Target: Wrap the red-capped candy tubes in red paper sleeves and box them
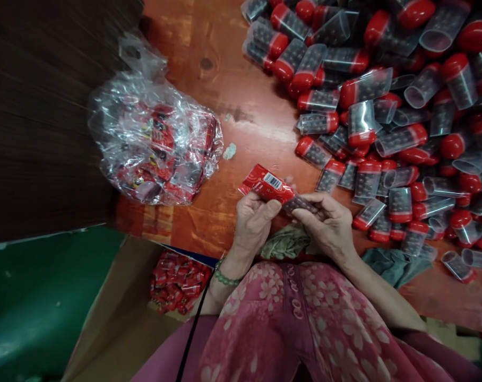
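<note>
Clock centred on the red packet (267, 183), which sits between the 2 hands above the near edge of the wooden table (209, 228); barcode faces up. Left hand (255, 220), at 7 o'clock, pinches the packet, thumb on top, other fingers mostly folded below; a green bead bracelet (227, 277) circles its wrist. Right hand (328, 223), at 4 o'clock, grips a see-through tube (299, 204) with dark contents between thumb and fingers. Packet and tube overlap; cannot tell how far the tube goes inside. Pile of red-ended tubes (368, 172) spreads from 12 to 4 o'clock, lying at mixed angles. At 10 o'clock: a crinkled plastic bag (157, 138) with red printed packaging within; a pale spot (229, 151) marks the wood just beside it. At 8 o'clock, below table level: a cardboard box (113, 313) with many red packs (179, 281). Crumpled cloths: olive cloth (284, 243) at 6 o'clock, teal cloth (394, 265) at 4 o'clock. Pink flowered apron (260, 318) fills 6 o'clock.
</note>
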A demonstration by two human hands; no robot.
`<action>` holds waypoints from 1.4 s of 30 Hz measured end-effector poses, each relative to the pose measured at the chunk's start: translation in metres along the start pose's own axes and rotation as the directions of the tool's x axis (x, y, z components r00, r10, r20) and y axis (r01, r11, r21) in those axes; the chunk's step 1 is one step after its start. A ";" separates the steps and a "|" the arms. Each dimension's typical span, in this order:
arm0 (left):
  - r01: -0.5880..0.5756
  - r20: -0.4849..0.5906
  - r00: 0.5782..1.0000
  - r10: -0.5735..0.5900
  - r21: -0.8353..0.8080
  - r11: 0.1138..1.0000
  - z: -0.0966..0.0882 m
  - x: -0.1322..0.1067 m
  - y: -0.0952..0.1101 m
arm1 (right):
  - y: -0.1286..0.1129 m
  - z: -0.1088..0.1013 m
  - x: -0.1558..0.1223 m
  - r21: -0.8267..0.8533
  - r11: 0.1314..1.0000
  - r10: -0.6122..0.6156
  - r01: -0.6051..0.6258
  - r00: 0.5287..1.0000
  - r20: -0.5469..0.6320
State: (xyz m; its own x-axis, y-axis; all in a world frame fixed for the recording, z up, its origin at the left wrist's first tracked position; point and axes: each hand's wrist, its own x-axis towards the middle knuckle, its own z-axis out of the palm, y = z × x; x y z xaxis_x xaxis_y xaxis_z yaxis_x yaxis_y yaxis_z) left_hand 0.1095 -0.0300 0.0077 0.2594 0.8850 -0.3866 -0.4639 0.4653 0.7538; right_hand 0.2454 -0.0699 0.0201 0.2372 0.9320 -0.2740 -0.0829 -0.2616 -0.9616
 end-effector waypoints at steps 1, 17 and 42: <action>-0.013 -0.020 1.000 0.012 -0.011 1.000 0.000 0.001 0.000 | 0.001 0.001 0.000 -0.020 1.000 -0.017 0.017 1.000 -0.012; 0.131 0.061 0.990 -0.128 -0.045 0.990 -0.004 -0.008 -0.001 | -0.004 0.010 0.006 0.208 0.966 0.135 -0.154 0.986 0.102; 0.170 0.030 0.985 -0.169 -0.054 0.984 -0.007 -0.037 -0.003 | 0.017 0.003 -0.003 -0.167 0.785 -0.562 0.596 0.799 0.214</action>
State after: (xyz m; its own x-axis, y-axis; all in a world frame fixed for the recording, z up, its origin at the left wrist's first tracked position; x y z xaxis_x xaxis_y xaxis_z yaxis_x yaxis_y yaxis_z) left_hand 0.0957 -0.0642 0.0158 0.3590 0.7928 -0.4926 -0.4581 0.6095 0.6470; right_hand 0.2401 -0.0760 0.0044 0.0295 0.9455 0.3244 0.2376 0.3086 -0.9210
